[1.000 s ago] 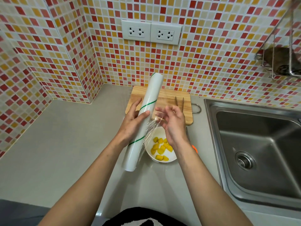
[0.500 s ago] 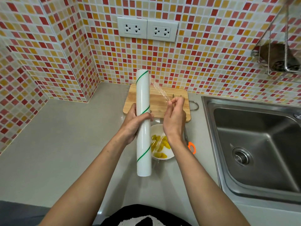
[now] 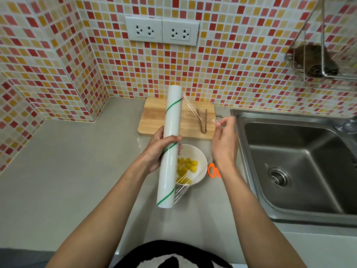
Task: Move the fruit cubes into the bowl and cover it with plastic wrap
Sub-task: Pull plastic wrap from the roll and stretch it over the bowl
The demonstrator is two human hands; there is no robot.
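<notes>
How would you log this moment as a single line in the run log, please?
stage: unrolling wrap | left hand: grips plastic wrap roll | right hand: pinches film edge | fruit cubes: in bowl | bowl: uncovered

Your left forearm reaches up from lower left, wrist bent slightly. Your left hand [image 3: 158, 151] wraps around roll of plastic wrap [image 3: 171, 146] near its middle, thumb across front, fingers curled behind, grip closed. Your right forearm rises from lower right. Your right hand [image 3: 225, 146] lifted, back toward you, fingertips [image 3: 219, 123] pinching edge of film [image 3: 195, 115].
</notes>
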